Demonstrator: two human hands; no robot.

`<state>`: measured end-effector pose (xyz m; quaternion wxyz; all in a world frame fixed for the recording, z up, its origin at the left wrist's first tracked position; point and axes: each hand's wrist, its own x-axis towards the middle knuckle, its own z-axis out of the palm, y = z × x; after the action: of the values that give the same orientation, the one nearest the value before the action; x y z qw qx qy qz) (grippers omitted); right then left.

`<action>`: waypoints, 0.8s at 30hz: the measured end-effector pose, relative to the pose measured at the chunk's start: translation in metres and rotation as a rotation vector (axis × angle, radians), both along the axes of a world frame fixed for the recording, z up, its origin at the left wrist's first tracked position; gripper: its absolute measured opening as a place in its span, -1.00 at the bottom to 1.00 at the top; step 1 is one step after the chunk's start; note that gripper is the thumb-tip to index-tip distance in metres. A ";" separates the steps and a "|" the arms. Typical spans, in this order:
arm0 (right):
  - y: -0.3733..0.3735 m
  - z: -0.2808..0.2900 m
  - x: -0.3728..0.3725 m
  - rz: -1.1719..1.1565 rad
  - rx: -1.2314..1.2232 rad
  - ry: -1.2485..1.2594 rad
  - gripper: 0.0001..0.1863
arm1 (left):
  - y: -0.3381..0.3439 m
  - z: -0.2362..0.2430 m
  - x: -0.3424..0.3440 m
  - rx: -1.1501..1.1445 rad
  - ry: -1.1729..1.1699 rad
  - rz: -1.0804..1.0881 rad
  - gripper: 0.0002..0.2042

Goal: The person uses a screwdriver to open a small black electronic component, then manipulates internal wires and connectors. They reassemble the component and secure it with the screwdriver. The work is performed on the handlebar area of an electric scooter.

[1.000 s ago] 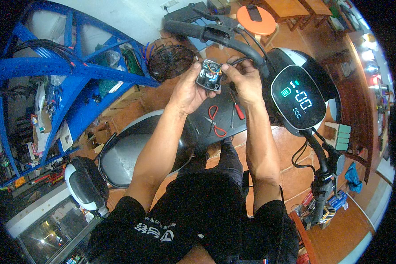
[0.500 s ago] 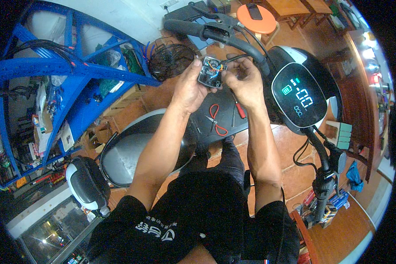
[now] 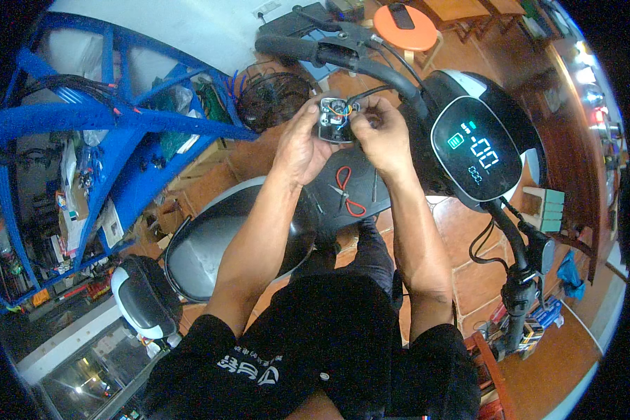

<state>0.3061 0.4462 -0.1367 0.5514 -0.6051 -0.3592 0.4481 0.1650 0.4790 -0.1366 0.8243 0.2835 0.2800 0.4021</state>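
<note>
My left hand (image 3: 302,148) holds a small black switch housing (image 3: 334,131) by its left side and from below, its open face turned up. Thin coloured wires (image 3: 341,108) in orange, blue and white lie inside it. At the housing's right edge, the fingers of my right hand (image 3: 385,136) are closed in a pinch where a black cable (image 3: 372,91) comes in; what they grip is hidden. Below the hands, red-handled scissors (image 3: 350,203) lie partly spread on a dark board (image 3: 325,190). A thin tool shaft (image 3: 374,187) shows beside my right wrist.
A scooter's handlebar (image 3: 392,73) arches beyond my hands, with its lit display (image 3: 477,152) to the right. The black seat (image 3: 220,234) is at the left. Further off stand a blue rack (image 3: 129,126), a black fan (image 3: 273,101) and an orange stool (image 3: 416,35).
My right hand has come in closer, its thumb now against the housing's right edge. The housing has turned slightly upright. The screwdriver's red handle has gone out of sight behind my right forearm.
</note>
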 end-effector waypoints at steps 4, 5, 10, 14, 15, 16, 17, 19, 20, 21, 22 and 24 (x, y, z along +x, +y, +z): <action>0.001 0.006 -0.003 -0.038 0.030 -0.259 -0.78 | 0.005 0.003 -0.001 -0.099 -0.025 -0.013 -0.65; 0.000 0.004 -0.003 -0.042 0.040 -0.283 -0.78 | 0.005 0.004 0.001 -0.030 0.061 0.011 -0.67; -0.001 0.000 -0.003 -0.050 0.069 -0.362 -0.78 | 0.004 0.011 0.014 0.058 0.264 0.098 -0.69; -0.004 -0.002 -0.004 -0.070 0.116 -0.198 -0.80 | 0.004 0.007 0.018 0.107 0.322 0.147 -0.70; -0.005 0.001 -0.008 -0.091 0.098 -0.077 -0.81 | 0.004 0.000 0.019 0.154 0.350 0.177 -0.70; -0.007 0.003 -0.010 -0.113 0.080 0.046 -0.82 | 0.004 -0.003 0.021 0.201 0.380 0.207 -0.70; -0.009 0.001 -0.011 -0.172 0.125 -0.063 -0.82 | 0.003 -0.004 0.023 0.196 0.353 0.228 -0.71; -0.016 -0.002 -0.013 -0.288 0.214 -0.282 -0.83 | 0.001 -0.005 0.026 0.186 0.300 0.273 -0.71; -0.024 0.002 -0.010 -0.221 0.264 -0.410 -0.79 | 0.002 -0.005 0.027 0.194 0.305 0.281 -0.71; -0.027 0.006 -0.010 -0.174 0.267 -0.450 -0.77 | 0.002 -0.003 0.027 0.201 0.311 0.289 -0.71; -0.030 0.008 -0.009 -0.132 0.267 -0.492 -0.75 | 0.002 -0.001 0.029 0.208 0.315 0.291 -0.71; -0.034 0.015 -0.010 -0.066 0.230 -0.499 -0.67 | 0.001 0.004 0.031 0.211 0.345 0.297 -0.73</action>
<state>0.2960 0.4120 -0.1215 0.5253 -0.6416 -0.5126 0.2230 0.1956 0.4797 -0.1327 0.6621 0.3880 0.4116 0.4917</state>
